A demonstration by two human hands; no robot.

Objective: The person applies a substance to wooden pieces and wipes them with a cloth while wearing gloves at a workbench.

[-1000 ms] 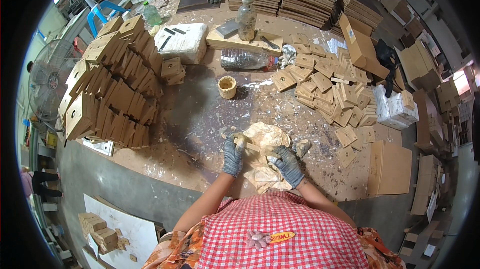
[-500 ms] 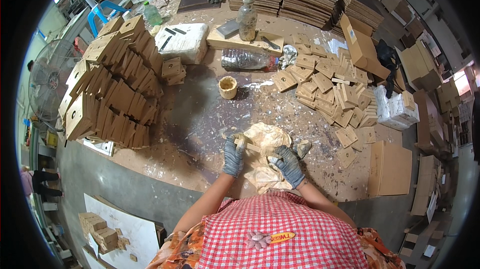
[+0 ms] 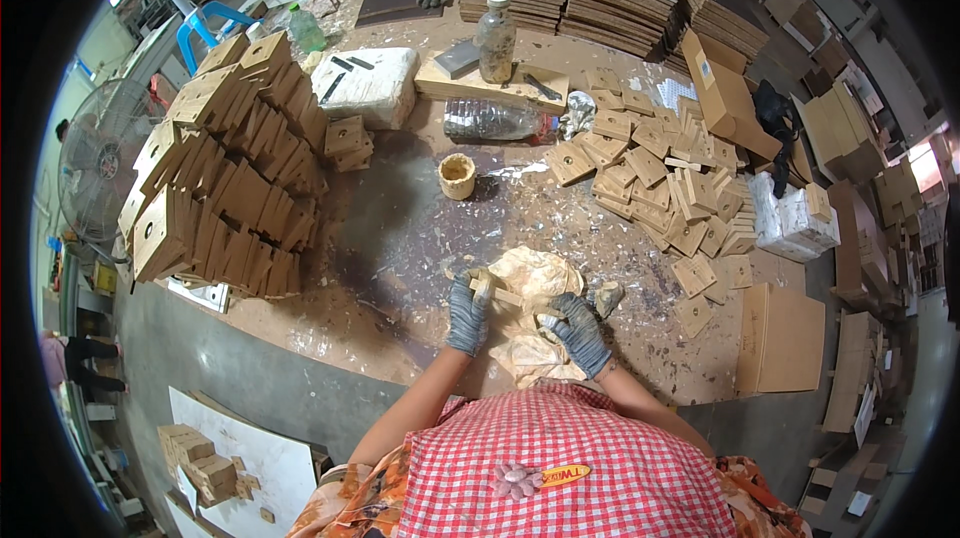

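Left hand (image 3: 467, 313) grip closed on wooden strip (image 3: 497, 294); right hand (image 3: 578, 331) grip closed on crumpled cloth (image 3: 535, 273).

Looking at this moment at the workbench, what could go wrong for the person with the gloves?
1. The left hand and right hand hold a small wood strip over a crumpled cloth; the gloves look smeared, so the strip might slip.
2. The small cup stands open nearby; a reaching arm could tip it.
3. The tall stack of wooden boxes leans and might slide onto the table.
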